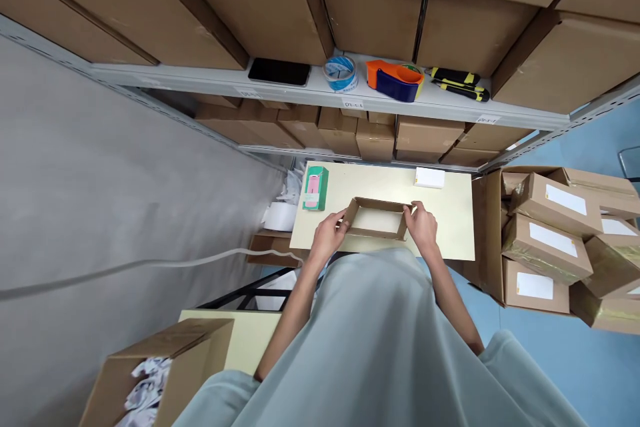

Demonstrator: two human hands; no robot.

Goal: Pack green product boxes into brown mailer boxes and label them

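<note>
Between my hands is a small cardboard box (377,204), a rectangular frame of brown walls through which the pale table top shows. My left hand (329,235) pinches its left wall, thumb inside the rim. At the opposite end, my right hand (421,223) grips the right wall near its far corner. A green box (323,188) with a pink picture stands on the table (453,227) beyond my left hand. Behind my right hand lies a small white box (429,177).
Above the table, a metal shelf (320,97) bears a black phone (279,72), blue tape (341,73), an orange tape dispenser (393,80), yellow-black cutters (457,83) and cartons. A large carton (487,240) with labelled boxes stands right. Another open carton (200,353) holds crumpled paper, lower left.
</note>
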